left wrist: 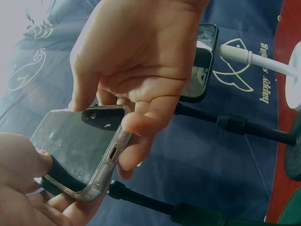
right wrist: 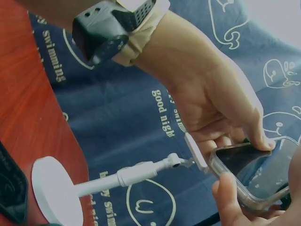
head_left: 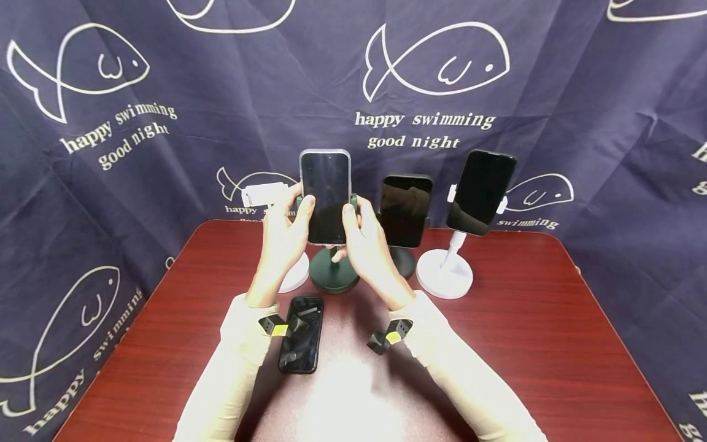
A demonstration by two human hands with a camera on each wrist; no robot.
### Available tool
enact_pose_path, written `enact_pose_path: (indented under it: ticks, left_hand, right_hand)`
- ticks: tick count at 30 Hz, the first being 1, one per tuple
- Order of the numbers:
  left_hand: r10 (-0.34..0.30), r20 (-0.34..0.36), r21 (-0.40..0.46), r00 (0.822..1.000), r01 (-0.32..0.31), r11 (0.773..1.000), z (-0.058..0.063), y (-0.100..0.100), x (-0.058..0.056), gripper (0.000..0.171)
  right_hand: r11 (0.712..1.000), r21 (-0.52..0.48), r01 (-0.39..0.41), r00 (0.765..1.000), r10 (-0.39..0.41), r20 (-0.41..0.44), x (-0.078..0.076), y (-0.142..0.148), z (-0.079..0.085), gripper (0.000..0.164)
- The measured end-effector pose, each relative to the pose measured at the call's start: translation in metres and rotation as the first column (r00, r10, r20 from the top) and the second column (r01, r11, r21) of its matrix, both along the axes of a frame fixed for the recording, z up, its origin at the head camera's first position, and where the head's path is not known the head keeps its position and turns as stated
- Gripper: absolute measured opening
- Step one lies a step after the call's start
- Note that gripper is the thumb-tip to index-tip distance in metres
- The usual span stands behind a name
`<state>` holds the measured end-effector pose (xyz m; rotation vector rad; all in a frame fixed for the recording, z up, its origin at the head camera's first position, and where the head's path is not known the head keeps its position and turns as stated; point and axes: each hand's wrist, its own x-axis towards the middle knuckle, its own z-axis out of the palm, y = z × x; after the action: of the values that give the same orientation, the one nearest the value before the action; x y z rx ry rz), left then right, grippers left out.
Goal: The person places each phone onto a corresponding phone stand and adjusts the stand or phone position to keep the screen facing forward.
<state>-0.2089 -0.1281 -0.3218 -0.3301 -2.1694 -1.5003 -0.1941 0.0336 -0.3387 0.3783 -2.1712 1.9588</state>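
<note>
Both hands hold a phone in a clear case (head_left: 326, 199), upright with its dark screen facing me, at the head of a green phone stand (head_left: 334, 273). My left hand (head_left: 283, 236) grips its left edge, the thumb on the front. On the right edge my right hand (head_left: 369, 242) does the same, fingers curled behind near the green clamp. In the left wrist view the right hand (left wrist: 141, 61) also has fingers around the case's bottom corner by the charging port. The right wrist view shows the left hand (right wrist: 225, 99) with its thumb on the screen edge. The clamp is mostly hidden behind the phone.
To the right, a black stand holds a phone (head_left: 405, 212) and a white stand holds another phone (head_left: 482, 193). A white stand (right wrist: 129, 176) without a phone is at the left. One black phone (head_left: 301, 334) lies on the red-brown table (head_left: 525, 344). A printed blue cloth hangs behind.
</note>
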Motion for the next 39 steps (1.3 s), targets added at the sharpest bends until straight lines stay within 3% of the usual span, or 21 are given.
enact_pose_path:
  ticks: [9, 39]
  left_hand:
    - [0.011, -0.028, -0.004, 1.000, -0.011, 1.000, 0.0001, -0.0003, -0.0005, 0.035]
    - [0.016, -0.089, -0.001, 0.996, -0.016, 1.000, -0.0017, -0.0006, -0.0021, 0.037]
  right_hand:
    - [0.993, -0.116, -0.011, 1.000, 0.011, -0.001, -0.0018, -0.0040, 0.0014, 0.039]
    - [0.999, -0.042, 0.030, 0.999, -0.032, -0.035, -0.0076, -0.0031, -0.0012, 0.033]
